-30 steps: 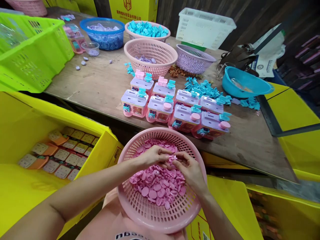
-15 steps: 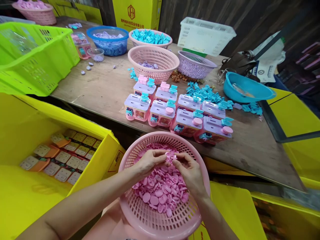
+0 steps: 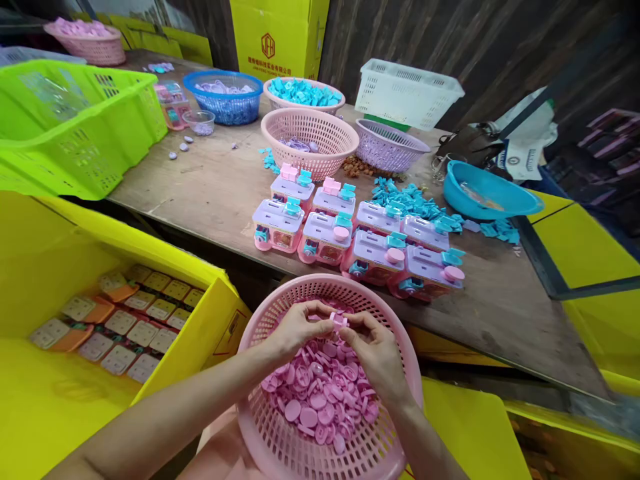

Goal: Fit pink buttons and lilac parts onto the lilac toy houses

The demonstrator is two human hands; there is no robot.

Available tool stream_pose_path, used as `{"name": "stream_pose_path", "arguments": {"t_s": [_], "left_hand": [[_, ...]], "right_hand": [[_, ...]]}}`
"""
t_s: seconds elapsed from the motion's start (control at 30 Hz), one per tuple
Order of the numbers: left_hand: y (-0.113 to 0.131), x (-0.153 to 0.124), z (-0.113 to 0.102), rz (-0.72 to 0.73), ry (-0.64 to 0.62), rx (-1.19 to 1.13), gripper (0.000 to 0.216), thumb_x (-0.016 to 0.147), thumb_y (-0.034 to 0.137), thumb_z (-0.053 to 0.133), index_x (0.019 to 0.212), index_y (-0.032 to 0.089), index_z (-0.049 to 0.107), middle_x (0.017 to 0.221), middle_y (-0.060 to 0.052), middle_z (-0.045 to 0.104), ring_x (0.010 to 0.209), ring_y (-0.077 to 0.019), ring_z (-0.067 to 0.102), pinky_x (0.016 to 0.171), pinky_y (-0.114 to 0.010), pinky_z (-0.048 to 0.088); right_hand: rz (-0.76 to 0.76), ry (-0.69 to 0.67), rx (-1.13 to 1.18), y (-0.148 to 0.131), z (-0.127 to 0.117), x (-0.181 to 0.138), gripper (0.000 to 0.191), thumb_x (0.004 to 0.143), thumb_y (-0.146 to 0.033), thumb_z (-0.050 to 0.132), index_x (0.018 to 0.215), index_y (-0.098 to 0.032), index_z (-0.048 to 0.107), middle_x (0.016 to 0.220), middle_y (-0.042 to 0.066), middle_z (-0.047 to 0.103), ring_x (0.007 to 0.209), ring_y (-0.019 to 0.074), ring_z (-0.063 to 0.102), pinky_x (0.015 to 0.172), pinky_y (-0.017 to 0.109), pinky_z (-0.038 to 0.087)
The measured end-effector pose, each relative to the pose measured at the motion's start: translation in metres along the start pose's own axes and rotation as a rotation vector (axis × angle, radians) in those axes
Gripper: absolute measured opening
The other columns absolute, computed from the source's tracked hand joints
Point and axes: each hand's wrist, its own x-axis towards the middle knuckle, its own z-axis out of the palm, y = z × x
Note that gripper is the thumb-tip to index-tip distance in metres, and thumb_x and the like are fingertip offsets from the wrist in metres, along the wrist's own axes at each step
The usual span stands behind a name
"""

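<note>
Over a pink plastic basket (image 3: 327,460), my left hand (image 3: 303,330) and my right hand (image 3: 377,350) meet fingertip to fingertip. Both pinch a small pink plastic piece (image 3: 339,321) between thumb and fingers; its exact kind is too small to tell. Below them lies a heap of pink plastic discs (image 3: 320,403) in the basket, several round and flat. Just beyond the basket, several toy boxes with lilac tops (image 3: 374,249) stand in rows along the table edge. Some carry turquoise parts and pink discs on top.
On the wooden table (image 3: 210,180) are loose turquoise pieces (image 3: 407,200), a pink basket (image 3: 310,137), a lilac basket (image 3: 390,147), a turquoise basin (image 3: 487,193) and a green crate (image 3: 80,133). An open yellow carton (image 3: 220,293) with packed toys stands at left.
The view has shifted a little, so the table and basket sit lower in it. The pink piece has turned between my fingertips, and both hands still hold it.
</note>
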Motion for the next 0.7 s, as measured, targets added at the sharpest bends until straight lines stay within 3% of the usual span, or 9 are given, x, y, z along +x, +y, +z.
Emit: {"name": "stream_pose_path", "arguments": {"t_s": [0.13, 0.33, 0.5, 0.63, 0.7], "left_hand": [[0.011, -0.005, -0.001, 0.037, -0.019, 0.079, 0.042, 0.05, 0.033, 0.082, 0.078, 0.009, 0.063, 0.069, -0.003, 0.064, 0.06, -0.013, 0.06, 0.061, -0.026, 0.05], [0.014, -0.008, -0.005, 0.068, -0.08, 0.098, 0.04, 0.052, 0.031, 0.081, 0.081, 0.01, 0.064, 0.07, -0.004, 0.066, 0.064, -0.014, 0.061, 0.064, -0.026, 0.05], [0.012, -0.007, -0.005, 0.121, -0.017, 0.053, 0.039, 0.052, 0.03, 0.081, 0.081, 0.009, 0.066, 0.069, -0.004, 0.065, 0.061, -0.0117, 0.059, 0.061, -0.023, 0.048], [0.015, -0.007, -0.006, 0.096, 0.007, 0.008, 0.044, 0.052, 0.032, 0.081, 0.087, 0.009, 0.068, 0.071, -0.005, 0.066, 0.062, -0.013, 0.059, 0.063, -0.026, 0.048], [0.022, -0.006, -0.008, 0.11, -0.002, 0.017, 0.046, 0.055, 0.035, 0.079, 0.091, 0.009, 0.068, 0.073, -0.005, 0.065, 0.064, -0.0136, 0.059, 0.065, -0.027, 0.048]], "right_hand": [[-0.036, 0.004, -0.057, -0.008, 0.003, -0.004, 0.026, 0.069, -0.039, 0.069, 0.081, -0.016, 0.062, 0.078, 0.004, 0.064, 0.07, 0.0158, 0.06, 0.063, 0.025, 0.05], [0.034, 0.019, 0.138, -0.015, 0.016, -0.007, 0.027, 0.064, -0.038, 0.074, 0.077, -0.018, 0.062, 0.074, 0.0, 0.063, 0.07, 0.0135, 0.06, 0.063, 0.023, 0.052], [0.028, 0.058, 0.159, -0.011, 0.024, -0.002, 0.029, 0.065, -0.041, 0.072, 0.077, -0.018, 0.06, 0.073, 0.0, 0.062, 0.068, 0.0128, 0.06, 0.064, 0.023, 0.053], [0.002, -0.052, 0.141, -0.008, 0.025, 0.005, 0.028, 0.071, -0.042, 0.068, 0.081, -0.018, 0.057, 0.078, 0.002, 0.062, 0.072, 0.0168, 0.061, 0.064, 0.029, 0.055], [-0.122, -0.082, 0.022, -0.011, 0.025, 0.012, 0.022, 0.077, -0.039, 0.062, 0.084, -0.019, 0.056, 0.085, 0.005, 0.06, 0.079, 0.0195, 0.061, 0.066, 0.032, 0.055]]}}
